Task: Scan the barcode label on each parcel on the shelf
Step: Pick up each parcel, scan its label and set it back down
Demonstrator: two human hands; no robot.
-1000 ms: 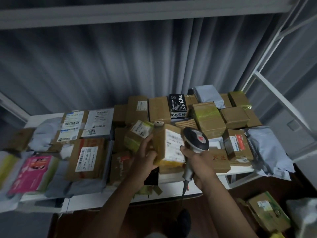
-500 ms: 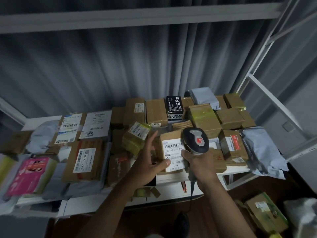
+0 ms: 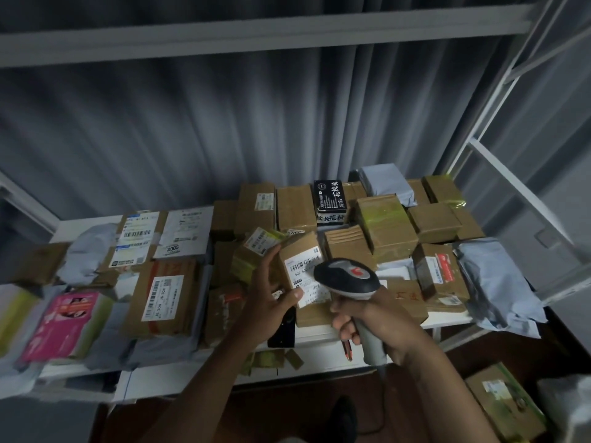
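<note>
A small brown cardboard parcel (image 3: 300, 251) with a white barcode label (image 3: 303, 273) is held tilted up near the shelf's front middle. My left hand (image 3: 271, 298) grips its left side, thumb on the label's lower edge. My right hand (image 3: 374, 321) grips the handle of a grey and black barcode scanner (image 3: 348, 276), whose head sits just right of the label and covers part of it. Many other parcels cover the white shelf (image 3: 319, 337).
A pink packet (image 3: 64, 321) and labelled flat boxes (image 3: 166, 298) lie at the left. Grey poly bags (image 3: 492, 279) sit at the right, near the white rack frame (image 3: 511, 174). A box (image 3: 505, 404) lies on the floor at the lower right. A grey curtain hangs behind.
The parcel has turned from edge-on to label-up, facing me. The scanner has come lower and over the label's right side. My left thumb now lies on the label.
</note>
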